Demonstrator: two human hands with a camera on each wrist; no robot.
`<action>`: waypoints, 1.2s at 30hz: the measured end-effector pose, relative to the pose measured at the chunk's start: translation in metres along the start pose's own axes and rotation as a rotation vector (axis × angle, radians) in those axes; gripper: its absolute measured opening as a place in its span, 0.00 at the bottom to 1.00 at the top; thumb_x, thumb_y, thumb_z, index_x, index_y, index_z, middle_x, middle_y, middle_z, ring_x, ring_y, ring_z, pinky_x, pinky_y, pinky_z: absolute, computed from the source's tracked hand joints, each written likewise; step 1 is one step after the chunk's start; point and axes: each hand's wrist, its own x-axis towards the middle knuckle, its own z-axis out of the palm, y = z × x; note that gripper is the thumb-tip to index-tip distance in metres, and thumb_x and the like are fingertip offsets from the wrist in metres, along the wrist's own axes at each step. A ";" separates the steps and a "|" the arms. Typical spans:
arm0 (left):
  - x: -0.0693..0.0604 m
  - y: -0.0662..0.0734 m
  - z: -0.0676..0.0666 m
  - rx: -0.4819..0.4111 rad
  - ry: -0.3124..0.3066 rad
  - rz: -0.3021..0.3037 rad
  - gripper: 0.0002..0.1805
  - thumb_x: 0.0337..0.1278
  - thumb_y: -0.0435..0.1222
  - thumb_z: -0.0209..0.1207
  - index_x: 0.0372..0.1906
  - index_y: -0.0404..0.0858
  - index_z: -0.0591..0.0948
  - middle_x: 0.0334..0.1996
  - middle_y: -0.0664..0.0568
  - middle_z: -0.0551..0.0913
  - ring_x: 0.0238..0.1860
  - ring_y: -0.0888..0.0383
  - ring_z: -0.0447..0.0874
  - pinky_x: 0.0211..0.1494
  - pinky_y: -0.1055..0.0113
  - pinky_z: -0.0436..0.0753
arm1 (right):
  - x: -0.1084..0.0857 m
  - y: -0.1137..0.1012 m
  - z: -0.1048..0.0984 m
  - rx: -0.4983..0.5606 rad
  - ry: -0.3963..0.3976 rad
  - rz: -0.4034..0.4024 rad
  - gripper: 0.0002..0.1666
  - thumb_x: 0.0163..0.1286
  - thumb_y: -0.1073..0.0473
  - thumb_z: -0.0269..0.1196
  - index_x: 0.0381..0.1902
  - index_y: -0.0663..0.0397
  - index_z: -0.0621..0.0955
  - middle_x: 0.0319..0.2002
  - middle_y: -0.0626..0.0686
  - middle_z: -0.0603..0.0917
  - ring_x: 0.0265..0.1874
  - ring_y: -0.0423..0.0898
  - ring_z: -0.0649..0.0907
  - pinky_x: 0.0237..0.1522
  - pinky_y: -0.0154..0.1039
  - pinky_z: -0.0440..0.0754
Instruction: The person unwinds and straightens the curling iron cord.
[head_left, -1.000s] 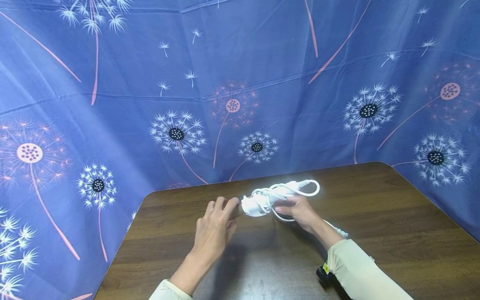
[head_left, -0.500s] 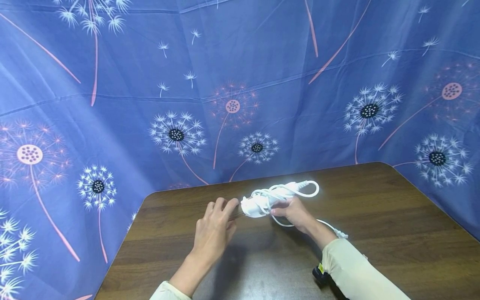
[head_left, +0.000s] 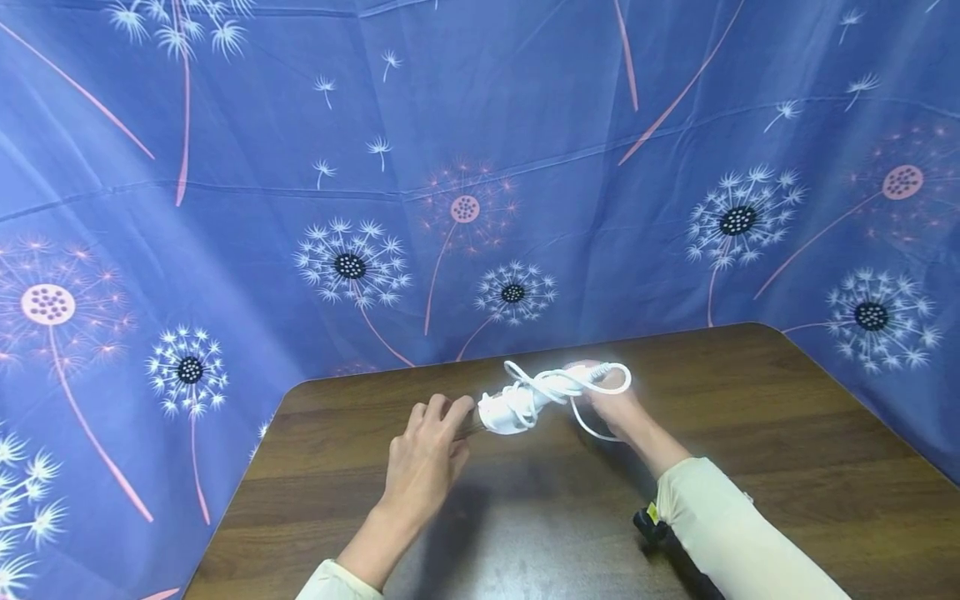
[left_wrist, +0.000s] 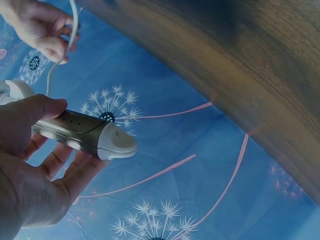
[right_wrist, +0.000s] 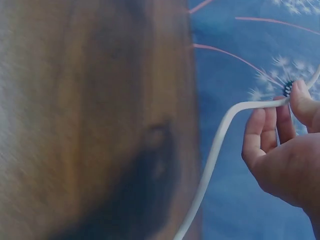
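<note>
One white-bronze appliance (left_wrist: pixel 82 128); left fingers (left_wrist: pixel 82 177) gripping it, right fingers (right_wrist: pixel 254 131) pinching looped cord (right_wrist: pixel 216 145).

Smooth plastic-looking handheld device (left_wrist: pixel 82 129); smooth matt cord (right_wrist: pixel 214 150); glossy wood-grain tabletop (head_left: pixel 757 408); creased cloth backdrop (head_left: pixel 570 200)

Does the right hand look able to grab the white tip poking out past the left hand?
Probably not without moving: the right hand is off pinching the white cord, and the left hand sits between it and the white tip.
</note>
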 end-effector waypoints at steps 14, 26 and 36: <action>-0.005 -0.007 0.003 0.026 -0.039 -0.039 0.32 0.32 0.31 0.73 0.50 0.50 0.76 0.36 0.52 0.77 0.31 0.52 0.76 0.13 0.65 0.68 | 0.014 -0.041 -0.030 0.188 0.236 0.008 0.07 0.58 0.74 0.66 0.36 0.66 0.84 0.26 0.49 0.86 0.25 0.37 0.84 0.31 0.31 0.83; -0.006 -0.008 0.000 0.028 -0.072 -0.160 0.30 0.34 0.31 0.72 0.49 0.48 0.75 0.36 0.50 0.77 0.31 0.51 0.77 0.14 0.63 0.71 | 0.010 -0.050 -0.053 0.532 0.314 -0.071 0.11 0.59 0.79 0.61 0.32 0.63 0.85 0.25 0.54 0.87 0.25 0.43 0.87 0.27 0.34 0.84; -0.004 -0.009 -0.006 0.013 -0.033 -0.223 0.32 0.35 0.31 0.73 0.51 0.48 0.75 0.39 0.49 0.77 0.33 0.49 0.77 0.16 0.60 0.73 | 0.008 -0.039 -0.068 0.449 0.256 0.019 0.13 0.61 0.77 0.61 0.30 0.55 0.86 0.23 0.49 0.86 0.21 0.40 0.85 0.25 0.30 0.82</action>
